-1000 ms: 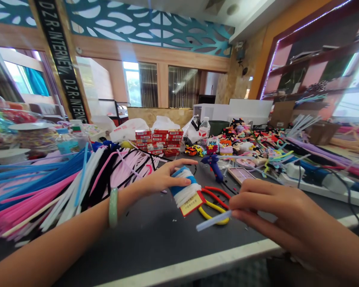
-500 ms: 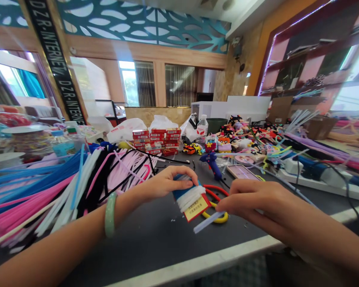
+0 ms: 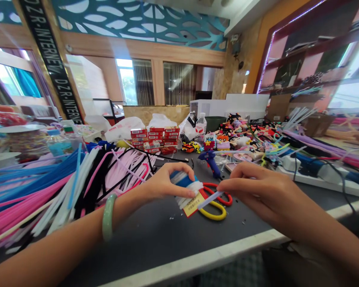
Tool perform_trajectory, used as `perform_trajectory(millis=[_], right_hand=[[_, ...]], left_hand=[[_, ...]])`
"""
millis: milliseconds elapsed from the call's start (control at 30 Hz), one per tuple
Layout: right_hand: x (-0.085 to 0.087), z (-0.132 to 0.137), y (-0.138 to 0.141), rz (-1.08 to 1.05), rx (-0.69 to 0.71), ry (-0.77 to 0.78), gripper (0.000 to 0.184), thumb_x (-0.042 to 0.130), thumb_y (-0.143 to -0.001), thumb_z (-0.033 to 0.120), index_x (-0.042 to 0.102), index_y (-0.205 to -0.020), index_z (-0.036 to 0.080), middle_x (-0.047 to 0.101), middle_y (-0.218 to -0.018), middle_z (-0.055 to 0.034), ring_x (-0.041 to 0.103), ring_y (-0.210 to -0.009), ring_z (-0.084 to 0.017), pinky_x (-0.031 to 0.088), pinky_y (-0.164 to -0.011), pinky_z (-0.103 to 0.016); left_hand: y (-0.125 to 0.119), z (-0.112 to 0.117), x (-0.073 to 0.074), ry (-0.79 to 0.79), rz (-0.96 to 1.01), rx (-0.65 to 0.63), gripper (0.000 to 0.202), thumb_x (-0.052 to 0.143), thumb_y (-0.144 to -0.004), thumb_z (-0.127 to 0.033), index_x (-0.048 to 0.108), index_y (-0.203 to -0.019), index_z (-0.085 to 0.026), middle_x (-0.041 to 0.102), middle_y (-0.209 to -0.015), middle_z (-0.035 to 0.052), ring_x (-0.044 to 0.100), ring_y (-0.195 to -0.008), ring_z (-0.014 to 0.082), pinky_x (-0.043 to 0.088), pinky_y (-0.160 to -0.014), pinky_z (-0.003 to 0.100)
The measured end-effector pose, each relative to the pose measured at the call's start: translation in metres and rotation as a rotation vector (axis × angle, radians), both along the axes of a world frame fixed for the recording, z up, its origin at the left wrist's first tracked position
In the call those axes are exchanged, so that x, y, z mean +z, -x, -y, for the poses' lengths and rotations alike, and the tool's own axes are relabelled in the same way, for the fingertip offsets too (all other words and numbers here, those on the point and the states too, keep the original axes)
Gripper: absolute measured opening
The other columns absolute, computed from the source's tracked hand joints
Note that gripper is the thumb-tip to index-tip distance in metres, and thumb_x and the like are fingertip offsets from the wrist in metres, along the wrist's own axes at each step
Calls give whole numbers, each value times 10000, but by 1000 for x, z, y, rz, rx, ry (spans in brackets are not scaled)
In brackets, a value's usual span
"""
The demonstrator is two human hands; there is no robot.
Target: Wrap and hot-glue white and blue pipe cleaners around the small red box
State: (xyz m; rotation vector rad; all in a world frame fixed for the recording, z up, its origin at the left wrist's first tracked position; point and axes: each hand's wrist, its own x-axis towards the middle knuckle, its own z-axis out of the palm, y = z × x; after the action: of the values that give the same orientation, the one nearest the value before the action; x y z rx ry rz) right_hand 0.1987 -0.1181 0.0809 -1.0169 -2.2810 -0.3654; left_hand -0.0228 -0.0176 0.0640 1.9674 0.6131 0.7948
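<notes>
My left hand (image 3: 170, 181) grips a small cigarette-style box (image 3: 191, 205) between thumb and fingers. Blue and white fuzzy strands wrap the box; its yellow printed end with a red edge stays bare. Between the thumb and fingertips of my right hand (image 3: 251, 185) is a pale, thin stick (image 3: 209, 200), its free end at the box's bare corner. Whether the two touch, I cannot tell. Just behind them on the table lie a red loop (image 3: 229, 199) and a yellow loop (image 3: 218, 217), shaped like scissors handles.
Bundles of coloured pipe cleaners (image 3: 48, 191) cover the left side. A blue glue gun (image 3: 210, 162) lies beyond my hands, near a phone (image 3: 231, 166). Stacked red boxes (image 3: 155, 137), a plastic bottle (image 3: 201, 124) and small dolls (image 3: 236, 127) stand behind. A power strip (image 3: 326, 179) is at right.
My right hand has brought the pale stick up and its end to the box's bare corner. My left thumb has slid down over the white wrapping.
</notes>
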Motion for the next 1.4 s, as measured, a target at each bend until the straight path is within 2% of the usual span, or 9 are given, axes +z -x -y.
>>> perform_trajectory(millis=[233, 400, 600, 1067, 1400], right_hand=[[2, 3, 3, 6, -14, -4, 283, 414, -920, 212, 696, -932, 223, 588, -772, -37, 549, -645, -121, 414, -561, -219], [0, 3, 9, 35, -37, -9, 301, 398, -925, 208, 698, -920, 234, 583, -784, -39, 539, -633, -116, 424, -574, -219], [-6, 2, 15, 56, 11, -97, 262, 434, -907, 166, 690, -946, 211, 569, -763, -49, 523, -676, -144, 400, -568, -231], [-10, -2, 20, 48, -9, -202, 150, 579, -848, 233, 690, -751, 204, 564, -708, -29, 484, -643, -147, 357, -570, -256], [-12, -6, 17, 32, -33, -192, 207, 549, -873, 237, 670, -713, 186, 531, -680, -22, 464, -612, -132, 346, -555, -248]], left_hand=[[0, 0, -1, -6, 41, 50, 271, 793, -498, -275, 608, -666, -169, 564, -797, 16, 524, -759, 173, 383, -665, 278], [-2, 2, -2, -56, 40, 31, 278, 799, -506, -281, 609, -667, -159, 553, -794, 8, 514, -751, 159, 384, -690, 276], [-3, 3, -6, -98, 34, -17, 282, 802, -524, -274, 605, -686, -154, 544, -787, -5, 518, -772, 152, 385, -713, 271], [-8, 11, -6, -69, -10, 0, 262, 798, -510, -242, 615, -678, -156, 551, -771, -11, 520, -782, 155, 385, -705, 273], [-8, 11, -8, -79, 9, 10, 259, 800, -513, -251, 617, -672, -158, 576, -795, -4, 546, -797, 162, 398, -739, 288]])
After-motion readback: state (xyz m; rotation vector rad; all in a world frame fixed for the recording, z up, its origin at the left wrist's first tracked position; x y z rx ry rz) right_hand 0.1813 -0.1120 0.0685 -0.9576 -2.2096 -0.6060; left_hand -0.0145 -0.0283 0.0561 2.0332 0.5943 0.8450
